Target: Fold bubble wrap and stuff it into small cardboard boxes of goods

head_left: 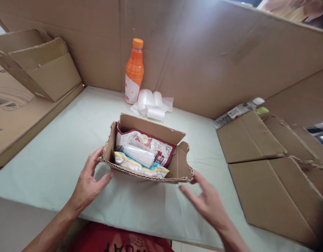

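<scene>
A small open cardboard box (177, 167) sits on the pale green table cover (72, 140). Inside lie a red-and-white snack packet (161, 148), a clear sleeve of white cups (137, 155) and a yellow-and-blue packet (140, 168). My left hand (89, 182) is at the box's left front corner, fingers spread, thumb near the front edge. My right hand (206, 199) hovers open just off the box's right front corner, fingertips close to the flap. Neither hand holds anything.
An orange drink bottle (134, 71) stands at the back wall beside a bag of plastic cups (152, 103). Flattened cardboard (271, 175) covers the right side, with a bottle (237, 112) lying behind it. A folded box (43, 66) rests at left.
</scene>
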Motion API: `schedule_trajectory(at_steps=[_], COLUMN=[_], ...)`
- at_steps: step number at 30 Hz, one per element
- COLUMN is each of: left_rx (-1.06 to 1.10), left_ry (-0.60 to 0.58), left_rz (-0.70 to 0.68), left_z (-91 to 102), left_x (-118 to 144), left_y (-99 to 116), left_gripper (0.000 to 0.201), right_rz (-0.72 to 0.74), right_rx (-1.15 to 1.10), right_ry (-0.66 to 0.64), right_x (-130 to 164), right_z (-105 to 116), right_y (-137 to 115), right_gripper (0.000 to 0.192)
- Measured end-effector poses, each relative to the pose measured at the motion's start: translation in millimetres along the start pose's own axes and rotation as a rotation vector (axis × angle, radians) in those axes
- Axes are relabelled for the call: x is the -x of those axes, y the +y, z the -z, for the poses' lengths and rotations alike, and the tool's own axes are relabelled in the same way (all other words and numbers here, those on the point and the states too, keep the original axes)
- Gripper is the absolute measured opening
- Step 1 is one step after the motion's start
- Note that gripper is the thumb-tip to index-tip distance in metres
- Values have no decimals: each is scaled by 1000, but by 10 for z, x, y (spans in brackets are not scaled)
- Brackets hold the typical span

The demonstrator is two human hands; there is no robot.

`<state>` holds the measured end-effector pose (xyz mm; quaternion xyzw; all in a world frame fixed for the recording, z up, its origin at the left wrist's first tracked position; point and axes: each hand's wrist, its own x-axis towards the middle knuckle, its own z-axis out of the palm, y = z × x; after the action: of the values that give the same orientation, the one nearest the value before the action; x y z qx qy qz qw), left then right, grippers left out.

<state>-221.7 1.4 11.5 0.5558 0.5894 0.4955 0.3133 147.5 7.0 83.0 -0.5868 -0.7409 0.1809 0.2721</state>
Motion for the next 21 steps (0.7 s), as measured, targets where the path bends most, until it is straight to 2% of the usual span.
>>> schedule_trajectory(at_steps=[3,5,8,10,12,15,18,21], left_rx=[129,191,197,158,92,-13,-22,47], left_ry=[-38,-11,36,12,-64,-169,-208,-295], left_rz=[127,158,127,91,40,-50,-98,-147], left_z=[-137,-256,-448,-536,-551,-445,-355,-425], left_x=[-93,-203,-273,-177,9,252,232,26], left_y=[-91,-32,122,199,221,136,-41,-195], left_gripper=[65,61,60,59,59,63,91,121], right_rz=[-16,-50,-127,-169,-202,-240,-269,-294], right_rx=[-130,-193,-219,-216,-235,-320,-413,-446], right_ry=[-26,-4,-1,14,31,79,113,104], right_x=[15,-150,-357,-350,-241,-45,34,27], right_z=[-577,-755,-721,-620,-536,-500,-567,-667], right_y=[-20,-55,25,163,317,471,519,546], right_gripper=[45,40,38,40,43,51,55,52])
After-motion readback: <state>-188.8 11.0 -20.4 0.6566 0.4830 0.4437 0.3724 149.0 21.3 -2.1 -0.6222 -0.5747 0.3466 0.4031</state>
